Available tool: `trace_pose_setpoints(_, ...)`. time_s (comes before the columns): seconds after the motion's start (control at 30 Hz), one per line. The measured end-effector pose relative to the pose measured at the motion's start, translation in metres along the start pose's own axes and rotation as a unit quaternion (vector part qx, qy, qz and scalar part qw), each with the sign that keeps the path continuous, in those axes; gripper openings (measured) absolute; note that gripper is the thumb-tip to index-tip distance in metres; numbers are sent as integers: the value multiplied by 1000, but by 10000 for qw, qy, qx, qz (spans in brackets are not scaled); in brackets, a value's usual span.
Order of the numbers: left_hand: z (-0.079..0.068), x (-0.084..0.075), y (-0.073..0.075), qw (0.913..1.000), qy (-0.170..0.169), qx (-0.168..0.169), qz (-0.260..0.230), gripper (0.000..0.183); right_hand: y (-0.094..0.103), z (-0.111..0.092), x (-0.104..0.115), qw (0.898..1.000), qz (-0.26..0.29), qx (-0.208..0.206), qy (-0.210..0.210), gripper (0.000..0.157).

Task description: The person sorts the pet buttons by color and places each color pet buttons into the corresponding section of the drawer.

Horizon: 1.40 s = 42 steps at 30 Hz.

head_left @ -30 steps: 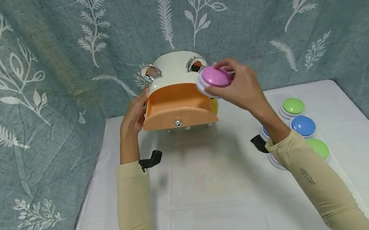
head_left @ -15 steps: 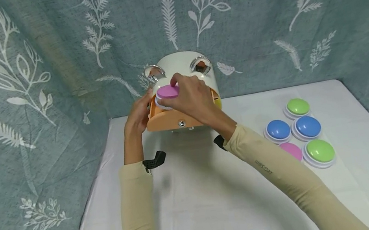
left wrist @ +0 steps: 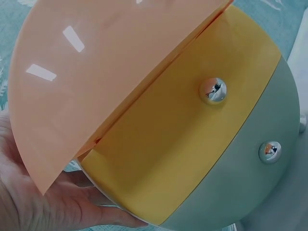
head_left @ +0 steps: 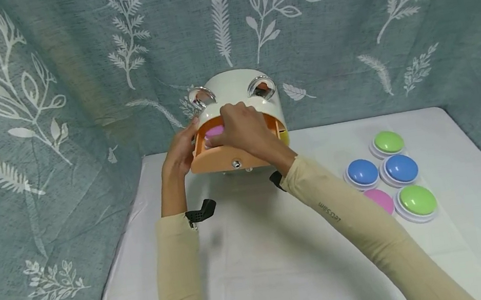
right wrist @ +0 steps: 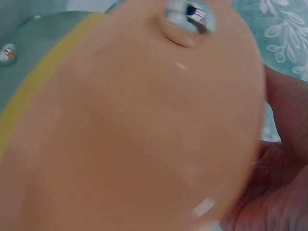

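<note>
A round cabinet (head_left: 240, 85) with a white shell stands at the back of the table. Its orange drawer (head_left: 219, 161) is pulled out, above a yellow drawer (left wrist: 159, 159) and a green drawer (left wrist: 245, 168). My left hand (head_left: 181, 148) rests along the cabinet's left side, fingers against the shell. Inside the orange drawer, at its left, my right hand (head_left: 244, 128) holds a pink push button (head_left: 213, 132) with a white base. The thumb lies at the button's front; the hand hides much of the button. In the right wrist view the orange drawer front covers most of the picture.
On the right of the table stand several more push buttons: two green (head_left: 388, 141) (head_left: 417, 200), two blue (head_left: 362, 172) (head_left: 402, 169) and one pink (head_left: 380, 200), partly behind the right sleeve. Chrome rings (head_left: 261, 87) top the cabinet. A leaf-patterned curtain (head_left: 323, 44) hangs close behind.
My right hand has carried the pink push button leftward from the cabinet's right side, then down into the orange drawer. My left hand has stayed at the cabinet's side.
</note>
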<state>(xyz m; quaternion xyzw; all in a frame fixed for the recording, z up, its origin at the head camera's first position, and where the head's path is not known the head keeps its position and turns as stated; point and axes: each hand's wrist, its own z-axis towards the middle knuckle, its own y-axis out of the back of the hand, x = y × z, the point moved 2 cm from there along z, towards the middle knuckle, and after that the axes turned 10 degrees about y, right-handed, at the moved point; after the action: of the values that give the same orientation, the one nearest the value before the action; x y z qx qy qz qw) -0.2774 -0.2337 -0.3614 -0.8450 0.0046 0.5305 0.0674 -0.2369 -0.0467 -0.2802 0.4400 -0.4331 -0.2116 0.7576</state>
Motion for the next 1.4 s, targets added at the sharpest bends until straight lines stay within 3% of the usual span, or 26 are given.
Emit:
trace_pose_setpoints(0.13,-1,1,1,10000,7,29,63,65,-8,3,-2,9997,207,124,106,47)
trace_pose_setpoints(0.47,2,0,-2,10000,0,-15,64,65,-6,5,-7,9952,392,822,362,28)
trace_pose_setpoints(0.53,1,0,0,9999,6,-50,110,66,-7,2,-7,9956,379,712,483,31)
trace_pose_setpoints(0.63,-2,1,3,9999,16,-116,85,65,-6,-10,-3,9967,295,124,744,38)
trace_pose_setpoints(0.73,-3,2,2,9999,30,-96,25,64,1,-34,-8,9915,106,-968,859,35)
trace_pose_setpoints(0.83,-1,1,-1,10000,41,-51,-14,67,10,-70,-28,9758,-293,-2013,808,27)
trace_pose_setpoints(0.93,0,0,-3,9999,106,-85,-86,67,10,-109,-63,9627,-849,-2463,725,20)
trace_pose_setpoints(1.0,-1,0,-3,9997,152,-134,-143,66,6,-134,-89,9634,-1141,-2352,593,16)
trace_pose_setpoints(1.2,-1,0,-6,9994,250,-130,-220,66,-11,-206,-165,9807,-1395,-1366,-111,9)
trace_pose_setpoints(1.4,-2,-1,-8,9994,223,-65,-253,66,-13,-255,-196,9868,-1417,-568,-546,25)
